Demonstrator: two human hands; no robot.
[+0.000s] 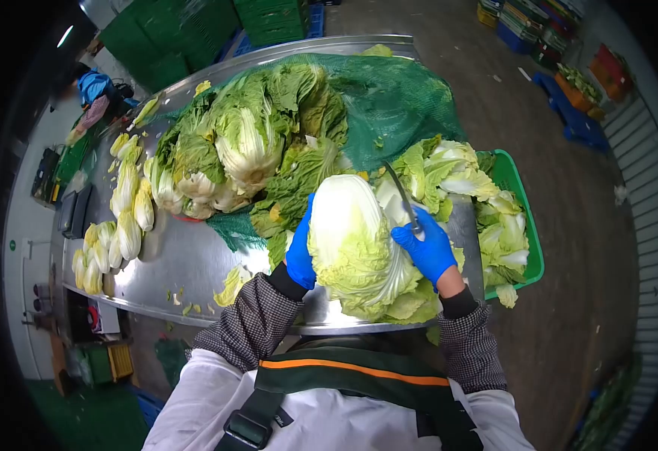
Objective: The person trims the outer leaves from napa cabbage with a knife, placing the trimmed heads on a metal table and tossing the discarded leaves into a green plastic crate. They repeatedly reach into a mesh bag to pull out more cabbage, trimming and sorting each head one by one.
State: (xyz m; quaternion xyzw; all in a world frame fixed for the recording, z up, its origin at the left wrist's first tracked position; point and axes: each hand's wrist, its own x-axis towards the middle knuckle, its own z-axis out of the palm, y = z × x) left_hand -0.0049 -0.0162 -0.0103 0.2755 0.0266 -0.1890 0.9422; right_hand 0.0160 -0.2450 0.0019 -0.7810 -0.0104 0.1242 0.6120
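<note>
A large napa cabbage is at the table's front edge, its white base pointing away from me and its pale green leaves toward me. My left hand, in a blue glove, presses against its left side. In my right hand, also blue-gloved, is a knife with its dark curved blade pointing up and away. The right fingers close round the handle beside the cabbage's right side. Loose outer leaves lie behind and left of the cabbage.
Untrimmed cabbages are heaped on the metal table by a green mesh net. Small trimmed heads line the left. A green crate of leaves stands right. Another person is at the far left.
</note>
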